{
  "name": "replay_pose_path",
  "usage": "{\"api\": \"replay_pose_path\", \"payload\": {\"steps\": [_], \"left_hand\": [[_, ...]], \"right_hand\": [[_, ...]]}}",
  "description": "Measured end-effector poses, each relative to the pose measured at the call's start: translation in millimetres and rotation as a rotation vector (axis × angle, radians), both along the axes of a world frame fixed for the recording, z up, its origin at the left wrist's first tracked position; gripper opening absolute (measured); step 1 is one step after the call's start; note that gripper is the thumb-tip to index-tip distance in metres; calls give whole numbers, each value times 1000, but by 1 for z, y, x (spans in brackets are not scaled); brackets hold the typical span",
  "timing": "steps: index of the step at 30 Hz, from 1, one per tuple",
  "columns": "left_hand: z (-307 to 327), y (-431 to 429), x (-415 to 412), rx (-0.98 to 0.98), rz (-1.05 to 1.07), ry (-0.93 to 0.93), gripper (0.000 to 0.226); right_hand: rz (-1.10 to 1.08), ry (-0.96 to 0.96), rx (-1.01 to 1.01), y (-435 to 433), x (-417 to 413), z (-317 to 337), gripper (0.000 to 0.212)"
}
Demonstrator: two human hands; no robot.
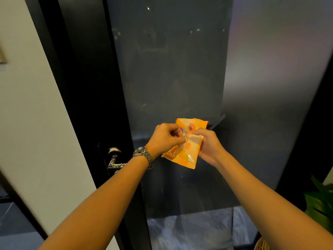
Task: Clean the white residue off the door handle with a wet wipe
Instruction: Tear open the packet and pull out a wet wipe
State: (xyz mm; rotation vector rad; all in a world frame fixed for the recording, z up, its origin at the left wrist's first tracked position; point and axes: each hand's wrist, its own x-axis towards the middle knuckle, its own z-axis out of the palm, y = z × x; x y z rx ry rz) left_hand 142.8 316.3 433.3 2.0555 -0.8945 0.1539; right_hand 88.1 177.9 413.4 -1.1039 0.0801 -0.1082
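Dim light, cream wall (36,123) left, black door frame (86,87), dark glass panel (171,69), green plant (320,201) right

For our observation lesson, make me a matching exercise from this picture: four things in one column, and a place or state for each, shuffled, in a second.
Column one: 1 door handle; 2 orange packet; 3 wristwatch; 4 green plant.
Column two: a held by the left hand and right hand; b low at the picture's right edge; c smeared with white residue; d on the left wrist.
Pairs: 1-c; 2-a; 3-d; 4-b.
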Motion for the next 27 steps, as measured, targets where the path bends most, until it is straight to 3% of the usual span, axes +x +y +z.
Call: {"api": "replay_pose_path", "payload": {"steps": [3, 5, 10, 14, 16, 18, 20, 22, 24, 27], "left_hand": [[-1, 1, 3, 1, 23, -27, 4], [-1, 2, 5, 10, 3, -22, 5], [-8, 3, 1, 2, -34, -128, 3], [-11, 5, 1, -44, -12, -171, 7], [-11, 5, 1, -73, -7, -114, 9], [-8, 5, 2, -108, 2, -6, 9], [-4, 4, 3, -195, -18, 203, 7], [0, 2, 2, -266, -4, 360, 21], [3, 0, 2, -261, 54, 380, 30], [7, -2, 2, -267, 59, 459, 20]], "right_hand": [[71, -28, -190, 2, 0, -2, 36], [-28, -5, -270, 6, 3, -3, 29], [-317, 43, -211, 6, 11, -3, 11], [-383, 42, -129, 8, 12, -1, 18], [-398, 30, -116, 11, 12, 0, 27], [-412, 4, -134, 13, 11, 0, 22], [-423, -38, -148, 14, 11, 0, 12], [-438, -51, -193, 15, 11, 0, 13], [-445, -52, -235, 17, 12, -1, 19], [-461, -56, -194, 18, 12, -1, 20]]}}
